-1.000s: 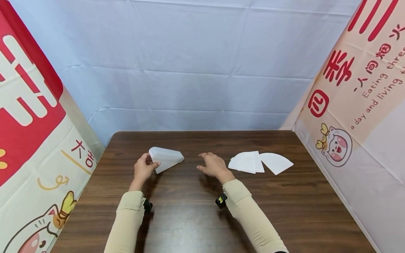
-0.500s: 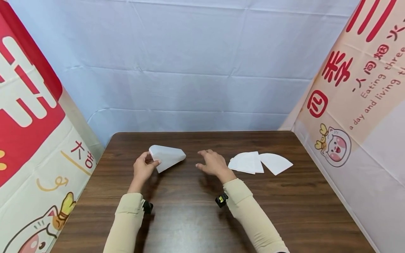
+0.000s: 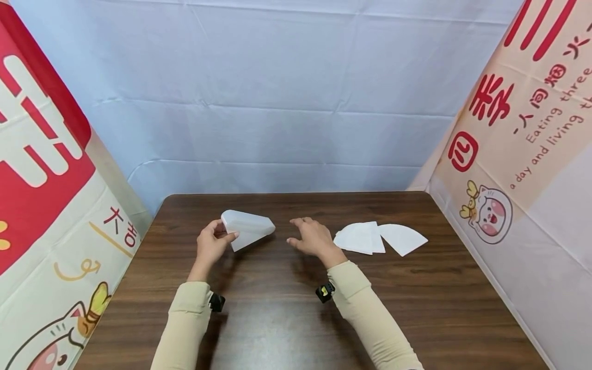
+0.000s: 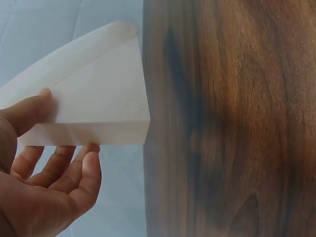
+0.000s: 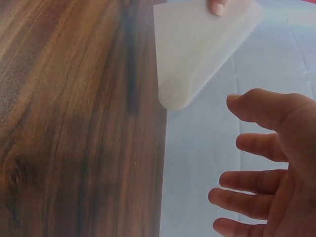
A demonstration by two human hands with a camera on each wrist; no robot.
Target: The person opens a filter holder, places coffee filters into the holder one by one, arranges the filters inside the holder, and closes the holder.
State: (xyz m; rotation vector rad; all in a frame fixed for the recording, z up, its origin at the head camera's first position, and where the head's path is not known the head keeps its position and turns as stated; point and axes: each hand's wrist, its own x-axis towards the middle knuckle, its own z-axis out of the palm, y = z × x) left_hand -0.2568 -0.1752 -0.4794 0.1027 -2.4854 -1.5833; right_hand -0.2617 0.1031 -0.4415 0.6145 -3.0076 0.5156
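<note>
My left hand grips a white, wedge-shaped holder by its wide left end. In the left wrist view the thumb lies on the broad face of the holder, with the fingers along its lower edge. It is held above the table, its narrow end pointing right. To the right of that tip, my right hand hovers with fingers spread and touches nothing. The right wrist view shows the right hand apart from the holder. Fan-shaped white paper filters lie overlapping beside the right hand.
Another fan-shaped paper filter lies at the right end of the group. The dark wooden table has a pale cloth backdrop behind it. Printed cloths hang at the left and right.
The left hand has carried the holder slightly right and up, bringing its tip nearer the right hand. The right hand has hardly moved.
</note>
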